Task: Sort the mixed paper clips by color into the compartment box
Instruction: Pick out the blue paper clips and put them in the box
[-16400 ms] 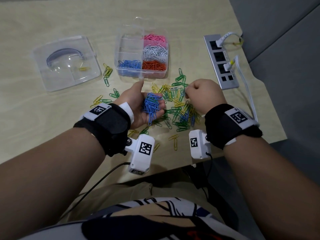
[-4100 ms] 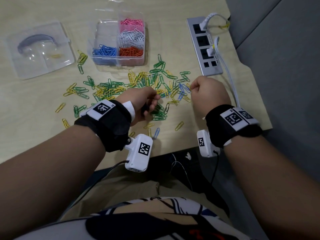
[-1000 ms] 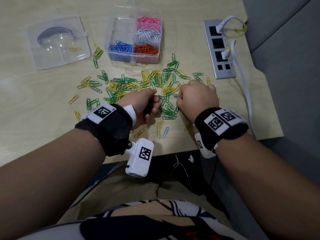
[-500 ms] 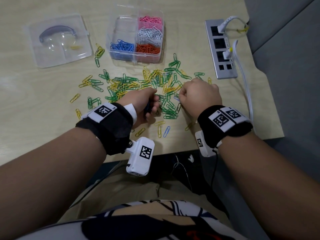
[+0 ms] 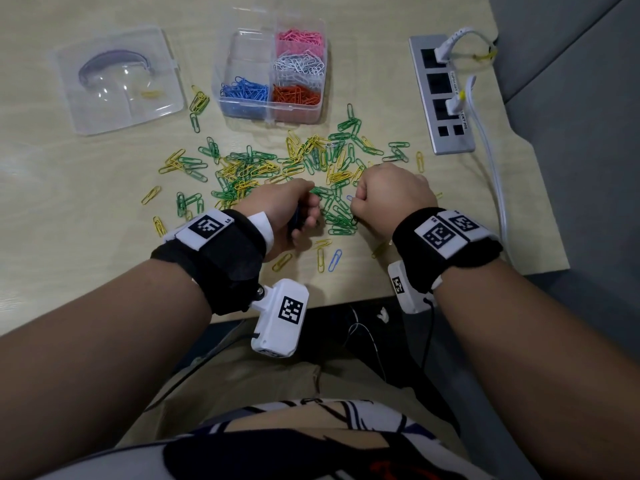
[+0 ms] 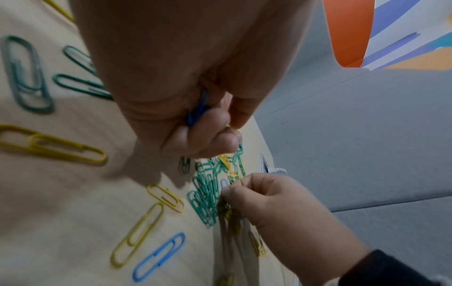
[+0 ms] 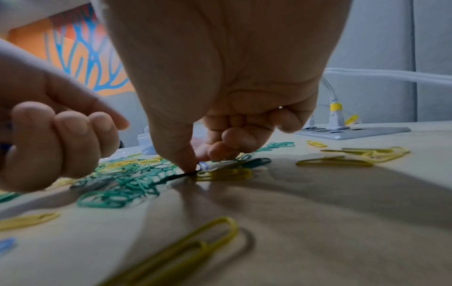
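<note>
Green and yellow paper clips (image 5: pixel 277 168) lie scattered over the table in front of the clear compartment box (image 5: pixel 247 53), which holds pink, white, blue and orange clips in separate cells. My left hand (image 5: pixel 294 216) is curled round a bunch of blue clips (image 6: pixel 198 110) just above the table. My right hand (image 5: pixel 356 202) is down on the pile, thumb and fingers pinching a pale blue clip (image 7: pixel 203 166) among green ones. One more blue clip (image 5: pixel 335 260) lies loose near the table's front edge.
The box's clear lid (image 5: pixel 117 81) lies at the back left with a yellow clip on it. A grey power strip (image 5: pixel 440 95) with white cables (image 5: pixel 491 174) runs along the right side. The table's front edge is close behind both wrists.
Both hands stay almost where they were. The right hand has shifted slightly on the pile and its fingertips now pinch a blue clip.
</note>
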The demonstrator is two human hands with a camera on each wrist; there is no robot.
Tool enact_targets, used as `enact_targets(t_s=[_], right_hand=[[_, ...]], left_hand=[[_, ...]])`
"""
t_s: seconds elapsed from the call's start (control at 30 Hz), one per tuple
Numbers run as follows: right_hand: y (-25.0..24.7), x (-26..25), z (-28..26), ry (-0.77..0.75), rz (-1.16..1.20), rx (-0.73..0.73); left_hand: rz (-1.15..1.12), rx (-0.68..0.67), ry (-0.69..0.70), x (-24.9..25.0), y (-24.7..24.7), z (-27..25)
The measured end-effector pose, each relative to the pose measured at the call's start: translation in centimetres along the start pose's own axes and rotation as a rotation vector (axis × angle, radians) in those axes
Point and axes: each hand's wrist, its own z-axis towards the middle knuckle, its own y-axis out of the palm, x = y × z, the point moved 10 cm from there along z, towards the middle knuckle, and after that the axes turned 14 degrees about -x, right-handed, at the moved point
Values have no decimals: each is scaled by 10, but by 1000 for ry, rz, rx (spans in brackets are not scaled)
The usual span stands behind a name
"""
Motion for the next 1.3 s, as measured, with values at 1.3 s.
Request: enact_targets(t_s=[1.3], right_hand=[[-16, -33, -38, -200, 435, 101]], left_hand=[[-188, 47, 44, 19, -73, -30]])
